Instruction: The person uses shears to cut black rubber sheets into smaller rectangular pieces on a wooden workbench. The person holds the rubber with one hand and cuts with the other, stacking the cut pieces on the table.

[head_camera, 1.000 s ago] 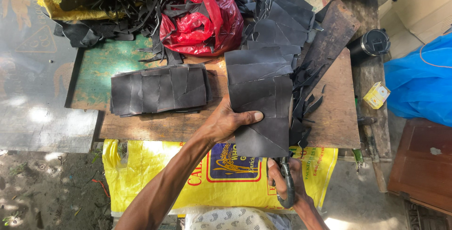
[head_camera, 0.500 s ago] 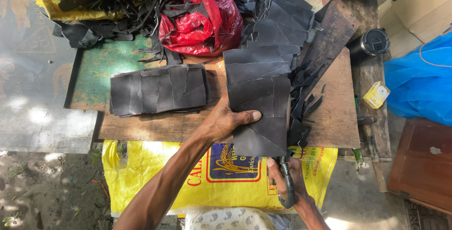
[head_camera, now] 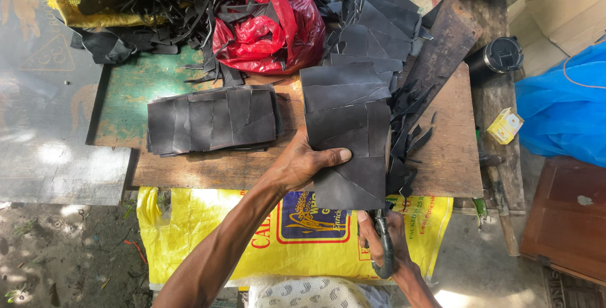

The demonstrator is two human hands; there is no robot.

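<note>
We pin the black rubber sheet (head_camera: 344,150) at the wooden board's (head_camera: 454,156) near edge with our left hand (head_camera: 303,164); right hand (head_camera: 382,242) grips shears (head_camera: 384,245). One cut stack (head_camera: 211,120) done; uncut sheets (head_camera: 379,30) remain.

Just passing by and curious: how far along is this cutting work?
Done: a stack of cut dark pieces lies on the board. In hand: the left hand holds a dark sheet; the right hand grips scissors. Left: more uncut sheets behind.
</note>
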